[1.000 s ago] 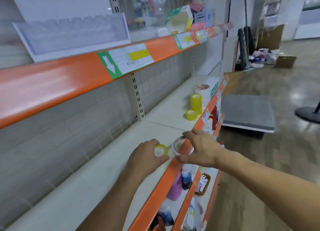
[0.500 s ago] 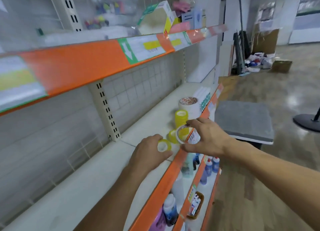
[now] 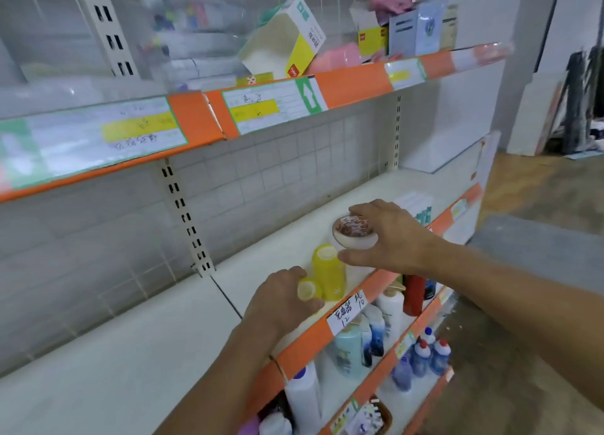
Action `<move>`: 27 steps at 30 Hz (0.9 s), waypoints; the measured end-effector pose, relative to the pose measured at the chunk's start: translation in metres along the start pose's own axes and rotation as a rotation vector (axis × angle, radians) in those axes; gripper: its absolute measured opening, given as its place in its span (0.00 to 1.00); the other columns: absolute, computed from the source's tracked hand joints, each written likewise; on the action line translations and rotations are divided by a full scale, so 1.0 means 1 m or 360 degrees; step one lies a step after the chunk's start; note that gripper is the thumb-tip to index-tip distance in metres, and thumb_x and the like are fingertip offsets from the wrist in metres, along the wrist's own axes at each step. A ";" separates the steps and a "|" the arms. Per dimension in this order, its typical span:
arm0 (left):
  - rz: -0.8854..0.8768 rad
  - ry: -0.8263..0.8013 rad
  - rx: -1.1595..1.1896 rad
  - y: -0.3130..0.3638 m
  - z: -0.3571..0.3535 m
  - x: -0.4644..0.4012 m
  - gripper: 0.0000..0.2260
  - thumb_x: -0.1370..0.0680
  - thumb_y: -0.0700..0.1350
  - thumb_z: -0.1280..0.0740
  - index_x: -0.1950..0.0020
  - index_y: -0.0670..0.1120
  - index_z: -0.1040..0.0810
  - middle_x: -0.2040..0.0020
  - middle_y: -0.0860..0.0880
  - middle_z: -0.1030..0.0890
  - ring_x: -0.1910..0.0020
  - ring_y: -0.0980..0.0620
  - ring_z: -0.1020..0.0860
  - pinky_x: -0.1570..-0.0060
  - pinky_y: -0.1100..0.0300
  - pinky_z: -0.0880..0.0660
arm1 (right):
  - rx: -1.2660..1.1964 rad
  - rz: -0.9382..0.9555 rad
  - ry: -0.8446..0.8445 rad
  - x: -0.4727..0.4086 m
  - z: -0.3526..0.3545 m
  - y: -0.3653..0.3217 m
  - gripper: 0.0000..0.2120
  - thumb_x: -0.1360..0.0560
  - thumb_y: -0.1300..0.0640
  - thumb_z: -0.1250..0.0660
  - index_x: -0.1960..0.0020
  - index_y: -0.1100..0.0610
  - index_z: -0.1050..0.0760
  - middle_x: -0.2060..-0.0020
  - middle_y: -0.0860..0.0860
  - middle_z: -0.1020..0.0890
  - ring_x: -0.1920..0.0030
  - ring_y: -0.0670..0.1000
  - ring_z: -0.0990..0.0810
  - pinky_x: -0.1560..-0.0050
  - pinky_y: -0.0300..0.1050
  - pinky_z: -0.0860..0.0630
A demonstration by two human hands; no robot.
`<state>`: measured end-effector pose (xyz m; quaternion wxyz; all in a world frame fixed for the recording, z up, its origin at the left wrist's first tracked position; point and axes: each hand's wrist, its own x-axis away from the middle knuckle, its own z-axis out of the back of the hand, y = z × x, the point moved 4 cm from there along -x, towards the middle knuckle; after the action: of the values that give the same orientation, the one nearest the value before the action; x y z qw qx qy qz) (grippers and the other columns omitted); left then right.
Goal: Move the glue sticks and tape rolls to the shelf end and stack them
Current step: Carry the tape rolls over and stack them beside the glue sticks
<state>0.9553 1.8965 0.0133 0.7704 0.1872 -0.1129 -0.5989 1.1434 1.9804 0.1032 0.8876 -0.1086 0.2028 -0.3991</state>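
On the white middle shelf [image 3: 137, 353], a stack of yellow tape rolls [image 3: 328, 271] stands near the orange front lip. My left hand [image 3: 281, 300] grips a small yellow tape roll [image 3: 307, 290] and holds it against the foot of that stack. My right hand [image 3: 389, 235] holds a clear tape roll [image 3: 354, 235] by its rim, fingers curled over the top, at the wide white tape stack just behind the yellow one. That white stack is mostly hidden by the roll and my hand. No glue sticks are recognisable.
White boxes [image 3: 416, 206] lie further right on the same shelf. The orange-edged upper shelf [image 3: 271, 107] overhangs with boxes on it. Bottles [image 3: 385, 317] fill the lower shelves. A grey platform [image 3: 539, 248] sits on the floor to the right.
I have moved right along the shelf. Both hands carried their rolls to the stacks at the shelf end; the clear roll rose to the top of the white stack.
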 end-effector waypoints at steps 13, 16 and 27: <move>0.0161 -0.0041 -0.0057 0.006 -0.004 -0.005 0.27 0.27 0.56 0.29 0.31 0.50 0.28 0.40 0.49 0.22 0.41 0.50 0.24 0.44 0.59 0.28 | -0.0072 0.0051 -0.0041 -0.009 0.009 0.028 0.43 0.32 0.35 0.28 0.24 0.52 0.36 0.35 0.50 0.28 0.32 0.52 0.32 0.30 0.48 0.36; 0.0174 -0.0060 -0.0057 0.007 -0.006 -0.006 0.28 0.27 0.58 0.29 0.30 0.49 0.29 0.39 0.49 0.23 0.40 0.51 0.24 0.43 0.59 0.28 | -0.0043 0.0018 -0.0036 -0.009 0.012 0.034 0.43 0.32 0.35 0.28 0.25 0.53 0.36 0.34 0.51 0.28 0.32 0.52 0.32 0.30 0.49 0.36; 0.0211 -0.0089 -0.0055 0.008 -0.010 -0.013 0.31 0.29 0.55 0.25 0.29 0.48 0.30 0.37 0.48 0.24 0.39 0.50 0.26 0.42 0.59 0.28 | -0.0025 -0.0102 -0.0124 -0.019 0.008 0.054 0.42 0.31 0.35 0.28 0.24 0.54 0.37 0.33 0.52 0.29 0.32 0.54 0.32 0.32 0.51 0.34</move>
<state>0.9624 1.9125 0.0084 0.8081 0.1492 -0.1360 -0.5534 1.1713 2.0307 0.0967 0.8807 -0.1375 0.1678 -0.4211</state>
